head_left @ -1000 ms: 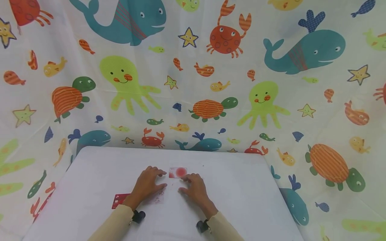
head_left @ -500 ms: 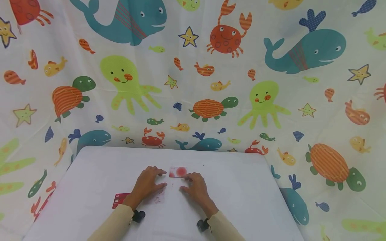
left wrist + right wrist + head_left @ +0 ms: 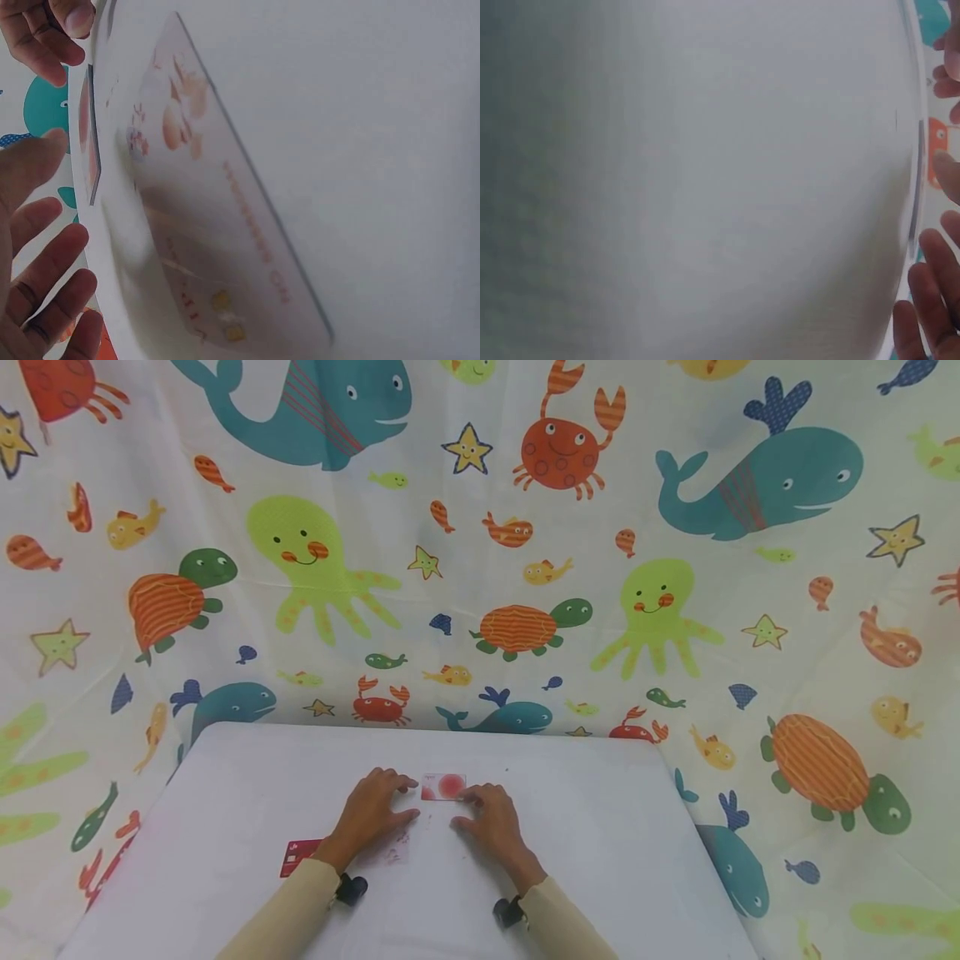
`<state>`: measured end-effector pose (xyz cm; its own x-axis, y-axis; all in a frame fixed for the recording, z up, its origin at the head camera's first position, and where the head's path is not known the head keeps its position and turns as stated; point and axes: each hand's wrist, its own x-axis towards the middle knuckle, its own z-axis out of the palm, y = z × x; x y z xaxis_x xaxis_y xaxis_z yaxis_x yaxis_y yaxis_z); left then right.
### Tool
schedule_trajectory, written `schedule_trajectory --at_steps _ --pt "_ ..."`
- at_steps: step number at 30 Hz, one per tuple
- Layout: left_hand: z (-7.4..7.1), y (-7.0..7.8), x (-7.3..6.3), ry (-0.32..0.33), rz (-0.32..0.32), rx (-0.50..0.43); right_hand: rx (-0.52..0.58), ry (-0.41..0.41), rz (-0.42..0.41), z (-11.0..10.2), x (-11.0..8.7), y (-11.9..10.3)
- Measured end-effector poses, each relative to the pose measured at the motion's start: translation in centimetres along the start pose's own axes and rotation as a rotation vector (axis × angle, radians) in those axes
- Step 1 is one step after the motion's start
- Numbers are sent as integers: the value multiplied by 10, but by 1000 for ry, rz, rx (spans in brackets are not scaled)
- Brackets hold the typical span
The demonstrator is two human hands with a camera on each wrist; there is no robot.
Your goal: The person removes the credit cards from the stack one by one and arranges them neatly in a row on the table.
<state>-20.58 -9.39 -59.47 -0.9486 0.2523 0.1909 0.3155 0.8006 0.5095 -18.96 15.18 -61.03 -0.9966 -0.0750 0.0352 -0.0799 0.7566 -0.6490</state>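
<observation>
On the white table, a small card [image 3: 444,787] with a large red circle lies flat between my hands. My left hand [image 3: 367,814] hovers just left of that card, thumb and fingers apart, holding nothing. On the other side my right hand [image 3: 491,822] has its fingertips at the card's lower right corner; whether they touch it cannot be told. A pale card [image 3: 210,202] with a floral print and gold chip lies beneath my left wrist, seen close in the left wrist view. Left of that wrist a red card [image 3: 298,857] is partly covered by the arm.
The white tabletop [image 3: 600,827] spreads around the cards. Behind it hangs a curtain [image 3: 480,510] printed with sea animals. Black wrist cameras sit on both wrists, the left one [image 3: 351,890] near the pale card.
Both hands have shifted slightly forward, away from the body, and the right hand slightly to the right. The cards lie where they were.
</observation>
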Motion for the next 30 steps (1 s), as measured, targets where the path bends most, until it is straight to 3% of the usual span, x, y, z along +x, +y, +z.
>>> schedule_trajectory --at_steps 15,30 --pt "6 2 9 -42 15 6 -5 9 19 -1 8 4" --pt "11 3 15 -35 -11 -11 -49 40 30 -1 17 3"
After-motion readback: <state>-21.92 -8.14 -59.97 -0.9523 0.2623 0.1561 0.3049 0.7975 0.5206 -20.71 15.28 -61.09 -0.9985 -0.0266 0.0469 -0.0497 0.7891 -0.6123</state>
